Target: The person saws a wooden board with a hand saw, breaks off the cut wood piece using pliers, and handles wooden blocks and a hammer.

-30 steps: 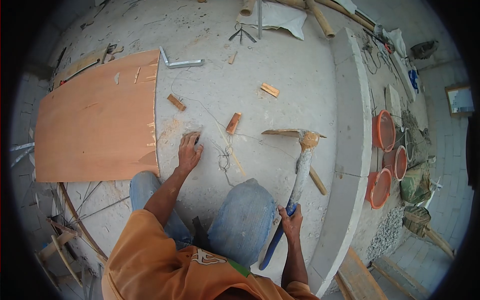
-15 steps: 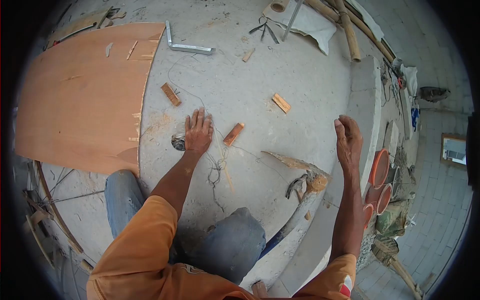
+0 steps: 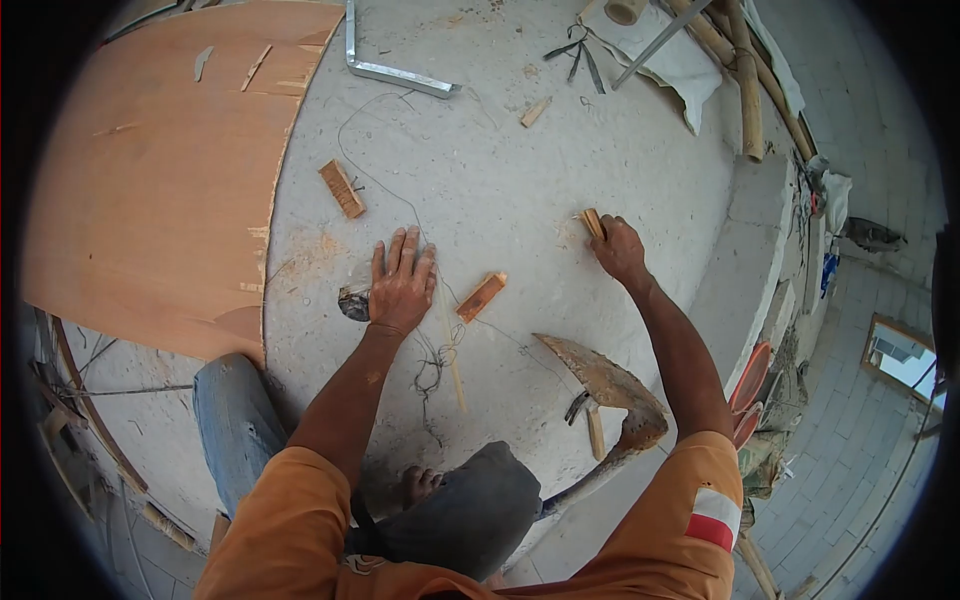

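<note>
My left hand (image 3: 403, 290) lies flat on the concrete floor (image 3: 470, 190) with its fingers stretched out. Beside it is a dark round opening (image 3: 354, 302) with what looks like clear plastic around it. My right hand (image 3: 620, 250) grips a small wooden block (image 3: 594, 224) at floor level, fingers wrapped round one end. Between my hands lies a reddish wooden block (image 3: 482, 297). Another wooden block (image 3: 342, 188), with nails sticking out, rests up and left of my left hand. Thin wire (image 3: 428, 375) runs tangled across the floor below that hand.
A plywood sheet (image 3: 160, 190) covers the left side. By my right knee lie a hoe (image 3: 610, 375) and a claw hammer (image 3: 596, 432). An L-shaped metal piece (image 3: 400, 78) is at the top. Bamboo poles (image 3: 748, 100) and a low concrete ledge (image 3: 740, 230) line the right.
My right hand has come down and left from the ledge side and has taken hold of the small wooden block. My left hand stays flat on the floor. The view has shifted slightly.
</note>
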{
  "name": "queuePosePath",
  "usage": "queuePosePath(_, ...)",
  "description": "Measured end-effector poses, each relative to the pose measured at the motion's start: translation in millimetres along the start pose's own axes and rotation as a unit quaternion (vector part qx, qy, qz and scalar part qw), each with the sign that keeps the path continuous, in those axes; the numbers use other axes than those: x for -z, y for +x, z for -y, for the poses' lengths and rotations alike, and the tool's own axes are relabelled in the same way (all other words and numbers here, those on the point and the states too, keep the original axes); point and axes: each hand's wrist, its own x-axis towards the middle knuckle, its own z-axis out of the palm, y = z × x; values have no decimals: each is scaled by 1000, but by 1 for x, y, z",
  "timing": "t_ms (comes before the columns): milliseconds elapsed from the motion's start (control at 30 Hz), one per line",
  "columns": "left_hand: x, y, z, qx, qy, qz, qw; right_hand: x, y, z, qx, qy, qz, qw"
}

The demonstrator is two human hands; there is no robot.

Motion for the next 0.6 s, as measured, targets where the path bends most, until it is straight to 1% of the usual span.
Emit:
queuePosePath(67,-2,1,-3,-5,-13,-5,1000,25,-13,-2,73,42,-41,996)
queuePosePath(100,-2,0,-2,-3,-10,-4,1000,45,-25,6,66,34,-47,996)
queuePosePath(167,-5,-3,-1,-3,-2,-1,1000,86,-55,41,130,54,-170,975)
queuePosePath(200,-7,-4,0,-10,-11,-10,1000,102,-72,54,124,45,-180,975)
queuePosePath(267,-6,-4,-1,-5,5,-12,1000,133,-115,81,203,103,-329,916)
queuePosePath(333,-2,-5,-3,-18,-6,-28,999,169,-174,116,215,68,-425,877)
queuePosePath(400,-4,-7,-2,-9,-3,-23,1000,193,-231,139,220,8,-496,840)
queuePosePath(433,-6,-8,1,-12,-33,-19,999,201,-262,148,218,-27,-515,829)
queuePosePath(467,-4,-3,7,-28,-31,-27,999,205,-288,158,221,-42,-540,811)
queuePosePath(500,2,-1,16,-28,-77,33,996,208,-312,166,213,-53,-550,806)
queuePosePath(533,22,0,17,-31,-118,101,987,209,-339,173,199,-62,-559,803)
queuePosePath(567,40,5,15,-57,-106,105,987,208,-359,177,174,-58,-572,800)
queuePosePath(600,76,8,4,-8,-276,113,954,204,-375,179,180,-45,-582,792)
